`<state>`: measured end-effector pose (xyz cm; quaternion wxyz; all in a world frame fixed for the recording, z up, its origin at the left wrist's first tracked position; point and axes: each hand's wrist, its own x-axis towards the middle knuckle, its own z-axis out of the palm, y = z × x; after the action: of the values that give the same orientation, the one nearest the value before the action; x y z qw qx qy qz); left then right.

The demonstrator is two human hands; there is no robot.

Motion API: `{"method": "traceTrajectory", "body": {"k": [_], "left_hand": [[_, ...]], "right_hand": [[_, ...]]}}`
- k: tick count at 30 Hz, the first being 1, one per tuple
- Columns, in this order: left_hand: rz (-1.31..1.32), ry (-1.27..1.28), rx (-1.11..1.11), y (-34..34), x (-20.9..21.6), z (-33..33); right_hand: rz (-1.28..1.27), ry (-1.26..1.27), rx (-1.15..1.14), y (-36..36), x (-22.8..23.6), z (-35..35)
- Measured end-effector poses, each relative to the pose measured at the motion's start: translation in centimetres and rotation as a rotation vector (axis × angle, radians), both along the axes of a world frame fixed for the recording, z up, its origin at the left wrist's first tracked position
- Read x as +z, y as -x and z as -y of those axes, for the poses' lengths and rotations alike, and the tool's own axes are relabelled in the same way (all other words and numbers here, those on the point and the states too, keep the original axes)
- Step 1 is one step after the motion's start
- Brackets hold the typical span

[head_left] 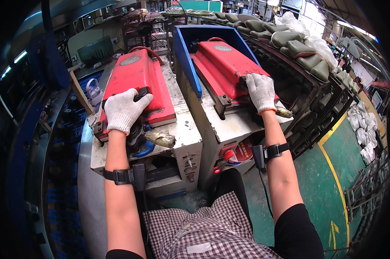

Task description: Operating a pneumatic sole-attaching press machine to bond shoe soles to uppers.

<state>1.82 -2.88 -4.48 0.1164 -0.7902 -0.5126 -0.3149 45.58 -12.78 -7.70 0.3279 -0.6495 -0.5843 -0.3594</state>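
Observation:
Two machines stand side by side before me, each with a red metal cover lowered on top. My left hand, in a white knit glove, is closed round the black handle at the front of the left red cover. In a matching glove, my right hand grips the front of the right red cover; its fingers mostly hide the black handle there. A worn, wrapped lever end sticks out below my left hand. A similar wrapped end shows beside my right wrist.
A blue guard rises between the covers. Racks on the right carry several green, shoe-shaped pieces. Red buttons sit on the right machine's front. A metal bench edge runs along my left. White bags lie beyond the yellow floor line.

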Motion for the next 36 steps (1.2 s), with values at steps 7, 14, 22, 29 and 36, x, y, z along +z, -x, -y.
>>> {"method": "traceTrajectory", "body": {"k": [7, 14, 22, 29, 36], "left_hand": [[-0.006, 0.047, -0.005, 0.09, 0.18, 0.15], [-0.001, 0.055, -0.008, 0.02, 0.27, 0.22], [-0.014, 0.059, 0.011, -0.05, 0.36, 0.34], [-0.012, 0.051, -0.001, -0.05, 0.46, 0.45], [-0.013, 0.051, 0.002, -0.04, 0.36, 0.35]], "right_hand": [[-0.008, 0.007, -0.010, -0.09, -0.09, -0.12], [-0.013, 0.001, -0.005, -0.20, -0.15, -0.17], [0.002, -0.010, 0.010, -0.24, -0.19, -0.17], [-0.005, 0.009, -0.011, -0.05, -0.02, -0.05], [-0.009, 0.019, -0.022, 0.06, 0.07, 0.01]]}}
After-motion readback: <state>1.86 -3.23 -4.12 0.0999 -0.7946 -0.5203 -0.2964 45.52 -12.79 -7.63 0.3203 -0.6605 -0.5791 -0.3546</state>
